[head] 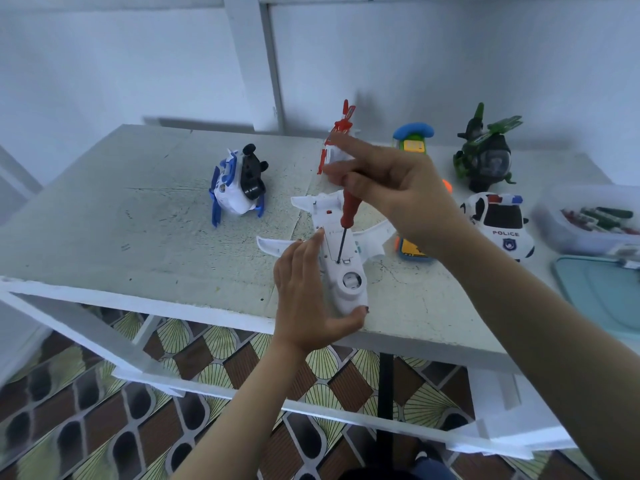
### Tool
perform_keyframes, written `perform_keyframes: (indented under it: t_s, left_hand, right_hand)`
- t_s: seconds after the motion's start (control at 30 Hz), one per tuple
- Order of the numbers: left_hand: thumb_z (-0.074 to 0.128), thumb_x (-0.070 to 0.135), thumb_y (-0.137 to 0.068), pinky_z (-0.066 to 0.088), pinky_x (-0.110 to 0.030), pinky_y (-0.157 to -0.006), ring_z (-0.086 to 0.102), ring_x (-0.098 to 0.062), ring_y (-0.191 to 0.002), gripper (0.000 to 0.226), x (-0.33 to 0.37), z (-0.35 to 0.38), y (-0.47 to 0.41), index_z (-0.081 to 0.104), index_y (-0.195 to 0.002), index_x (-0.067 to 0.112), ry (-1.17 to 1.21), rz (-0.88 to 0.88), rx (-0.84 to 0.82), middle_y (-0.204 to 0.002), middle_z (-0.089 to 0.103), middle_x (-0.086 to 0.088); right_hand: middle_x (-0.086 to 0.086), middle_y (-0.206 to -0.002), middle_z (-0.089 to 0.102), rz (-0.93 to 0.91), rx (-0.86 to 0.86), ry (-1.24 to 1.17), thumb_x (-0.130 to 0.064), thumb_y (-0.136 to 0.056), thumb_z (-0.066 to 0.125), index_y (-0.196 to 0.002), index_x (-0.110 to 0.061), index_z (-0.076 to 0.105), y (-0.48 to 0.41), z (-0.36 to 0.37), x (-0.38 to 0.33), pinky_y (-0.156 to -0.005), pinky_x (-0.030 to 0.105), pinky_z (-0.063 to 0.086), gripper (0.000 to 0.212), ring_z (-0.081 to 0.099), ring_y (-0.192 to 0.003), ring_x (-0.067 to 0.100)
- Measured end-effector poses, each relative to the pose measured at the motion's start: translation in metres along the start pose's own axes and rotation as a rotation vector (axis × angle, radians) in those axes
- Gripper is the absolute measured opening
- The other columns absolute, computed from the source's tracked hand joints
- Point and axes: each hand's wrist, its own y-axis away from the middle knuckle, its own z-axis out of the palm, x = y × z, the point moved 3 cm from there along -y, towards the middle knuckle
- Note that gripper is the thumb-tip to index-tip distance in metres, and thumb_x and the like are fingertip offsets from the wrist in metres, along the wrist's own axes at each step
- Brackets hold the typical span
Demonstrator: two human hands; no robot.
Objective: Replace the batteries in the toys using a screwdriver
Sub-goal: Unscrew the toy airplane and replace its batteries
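A white toy airplane lies belly up near the table's front edge. My left hand grips its nose end, fingers along the left side and thumb under the tip. My right hand pinches the top of a red-handled screwdriver, with two fingers stretched out to the left. The screwdriver's dark shaft points down and its tip sits on a screw in the airplane's underside.
On the table stand a blue-and-white toy, a red-and-white helicopter, a green helicopter, a police car, a toy phone and an orange-and-yellow toy. A clear box of batteries and a teal lid lie right.
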Motion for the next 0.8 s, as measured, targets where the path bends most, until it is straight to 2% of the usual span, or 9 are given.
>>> perform_keyframes:
  t_s: [0.07,0.13,0.23,0.33,0.5,0.57,0.63,0.7,0.8]
  left_hand:
    - [0.063,0.061,-0.06,0.023,-0.039,-0.11,0.039,-0.033,-0.129,0.104,-0.0004,0.0,0.0001,0.031,-0.143,0.005,-0.002,0.0,0.0,-0.137,0.045,-0.009]
    - [0.062,0.061,-0.061,0.022,-0.037,-0.111,0.039,-0.033,-0.129,0.105,-0.0003,0.0001,0.0003,0.031,-0.143,0.005,-0.005,-0.003,-0.003,-0.137,0.045,-0.01]
    - [0.062,0.061,-0.061,0.022,-0.039,-0.111,0.038,-0.034,-0.13,0.105,-0.0007,0.0006,0.0005,0.031,-0.144,0.005,-0.012,-0.012,-0.01,-0.139,0.045,-0.01]
    - [0.063,0.061,-0.061,0.024,-0.042,-0.11,0.039,-0.033,-0.13,0.105,-0.0008,0.0007,0.0003,0.032,-0.144,0.004,-0.017,-0.013,-0.012,-0.139,0.045,-0.01]
    - [0.063,0.061,-0.06,0.022,-0.039,-0.111,0.039,-0.034,-0.13,0.106,-0.0004,0.0006,0.0004,0.033,-0.144,0.003,-0.016,-0.024,-0.013,-0.138,0.045,-0.01]
    - [0.063,0.061,-0.06,0.02,-0.037,-0.111,0.039,-0.034,-0.13,0.107,-0.0002,0.0007,0.0001,0.032,-0.144,0.003,-0.016,-0.021,-0.016,-0.138,0.045,-0.011]
    - [0.063,0.061,-0.061,0.018,-0.035,-0.113,0.04,-0.035,-0.13,0.106,-0.0007,0.0011,-0.0002,0.031,-0.144,0.003,-0.02,-0.013,-0.015,-0.138,0.045,-0.011]
    - [0.063,0.061,-0.061,0.018,-0.035,-0.113,0.04,-0.035,-0.131,0.106,-0.0013,0.0015,-0.0001,0.031,-0.144,0.002,-0.023,-0.012,-0.015,-0.14,0.044,-0.011]
    - [0.063,0.061,-0.061,0.022,-0.04,-0.112,0.04,-0.035,-0.131,0.106,-0.0014,0.0018,-0.0003,0.032,-0.144,0.002,-0.024,-0.012,-0.016,-0.14,0.044,-0.011]
  right_hand:
    - [-0.001,-0.083,0.07,-0.017,0.056,0.051,-0.004,-0.083,0.069,-0.117,-0.005,0.066,0.0001,-0.0018,0.0008,-0.076,0.034,0.054,0.034,0.065,-0.057,0.029]
    - [-0.001,-0.077,0.063,-0.076,0.127,0.288,-0.016,-0.081,0.073,-0.106,-0.009,0.073,0.0015,-0.0031,0.0006,-0.075,0.023,0.051,0.026,0.065,-0.062,0.019]
    - [-0.008,-0.081,0.054,-0.163,0.144,0.643,-0.032,-0.091,0.057,-0.116,-0.008,0.067,0.0019,0.0013,0.0006,-0.078,0.01,0.039,0.036,0.052,-0.077,0.001]
    - [-0.004,-0.101,0.059,-0.022,-0.005,0.553,-0.021,-0.098,0.038,-0.142,-0.005,0.043,-0.0013,0.0008,0.0044,-0.091,0.011,0.035,0.046,0.051,-0.1,0.004]
    - [0.001,-0.101,0.069,0.053,-0.11,0.079,0.001,-0.09,0.058,-0.137,-0.006,0.048,0.0022,-0.0007,0.0007,-0.09,0.031,0.052,0.048,0.067,-0.076,0.007]
    - [-0.002,-0.082,0.067,-0.004,-0.039,0.183,-0.009,-0.082,0.072,-0.13,-0.019,0.056,0.0032,-0.0018,0.0006,-0.085,0.035,0.054,0.052,0.067,-0.066,0.015]
    - [0.0,-0.074,0.059,-0.086,0.057,0.421,-0.026,-0.081,0.073,-0.125,-0.023,0.061,0.0029,-0.0031,0.0043,-0.082,0.027,0.052,0.046,0.061,-0.066,0.008]
    - [-0.001,-0.078,0.057,-0.154,0.086,0.616,-0.041,-0.09,0.057,-0.13,-0.02,0.058,0.0028,0.0007,0.0051,-0.078,0.013,0.042,0.045,0.052,-0.074,0.003]
    - [0.001,-0.103,0.06,-0.066,-0.02,0.595,-0.03,-0.099,0.033,-0.148,-0.013,0.033,0.0001,0.0041,0.0092,-0.089,0.012,0.036,0.052,0.047,-0.095,0.004]
